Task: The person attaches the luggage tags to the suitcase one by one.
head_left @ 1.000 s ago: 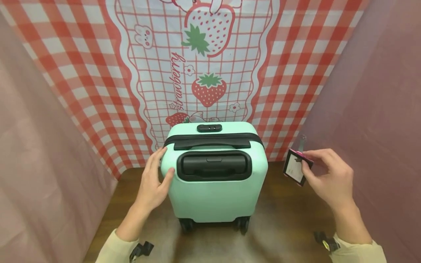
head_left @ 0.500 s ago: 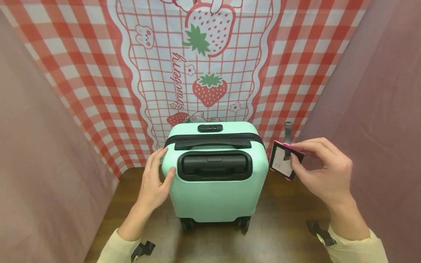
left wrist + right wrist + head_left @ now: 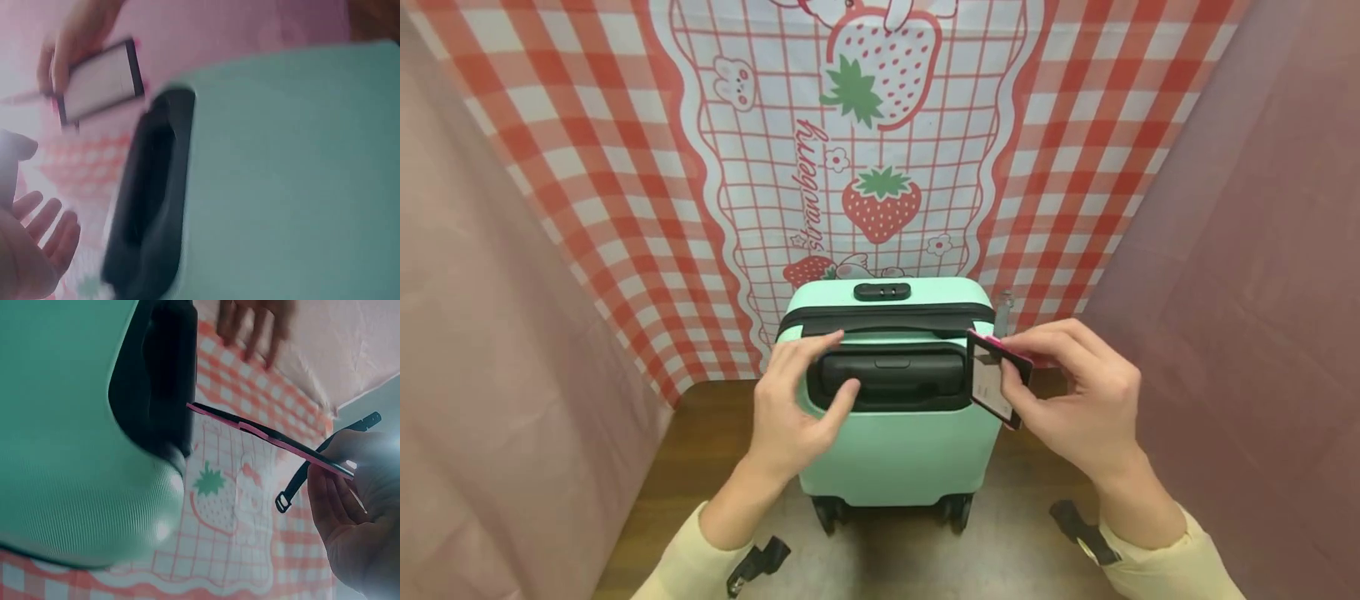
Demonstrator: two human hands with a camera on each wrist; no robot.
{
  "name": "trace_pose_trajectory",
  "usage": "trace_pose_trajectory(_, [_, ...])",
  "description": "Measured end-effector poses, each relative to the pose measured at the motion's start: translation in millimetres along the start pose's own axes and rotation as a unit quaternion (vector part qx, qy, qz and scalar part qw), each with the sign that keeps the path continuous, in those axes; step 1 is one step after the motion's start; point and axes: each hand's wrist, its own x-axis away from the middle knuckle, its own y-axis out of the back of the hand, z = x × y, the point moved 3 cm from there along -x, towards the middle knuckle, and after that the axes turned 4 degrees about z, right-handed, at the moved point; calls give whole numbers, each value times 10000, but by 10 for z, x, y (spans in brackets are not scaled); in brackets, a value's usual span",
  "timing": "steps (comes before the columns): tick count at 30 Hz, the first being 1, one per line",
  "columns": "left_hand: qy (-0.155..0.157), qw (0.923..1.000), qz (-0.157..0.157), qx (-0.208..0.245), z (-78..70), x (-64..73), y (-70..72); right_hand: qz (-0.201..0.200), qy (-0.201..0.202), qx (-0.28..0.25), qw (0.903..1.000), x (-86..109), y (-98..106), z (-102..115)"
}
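Note:
A mint-green suitcase (image 3: 895, 454) stands upright on its wheels, its black pull handle (image 3: 891, 375) lowered into the recess. Between thumb and fingers my right hand (image 3: 1078, 400) pinches a luggage tag (image 3: 990, 385) with a black frame, pink edge and white card. The tag overlaps the suitcase's upper right side in the head view. From the tag hangs a dark strap with a buckle (image 3: 283, 502), seen in the right wrist view. My left hand (image 3: 797, 408) is over the suitcase's upper left, thumb and fingers spread apart and holding nothing.
The suitcase stands on a brown wooden surface (image 3: 715, 450). Behind it hangs a red-and-white checked strawberry cloth (image 3: 880, 208). Pinkish drapes (image 3: 1240, 292) close in both sides. A black combination lock (image 3: 882, 292) sits on the suitcase top.
My right hand has carried the luggage tag leftward to the suitcase. My left hand has left the suitcase's left side and moved right, over the handle recess.

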Motion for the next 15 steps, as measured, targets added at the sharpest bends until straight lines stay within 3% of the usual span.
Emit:
trace_pose_trajectory(6, [-378, 9914, 474, 1157, -351, -158, -317, 115, 266, 255, 9993, 37, -202, 43])
trace_pose_trajectory(10, [-356, 9843, 433, 1675, -454, -233, -407, 159, 409, 400, 9982, 67, -295, 59])
trace_pose_trajectory(15, [-309, 9754, 160, 2176, -492, -302, -461, 113, 484, 466, 9977, 105, -396, 77])
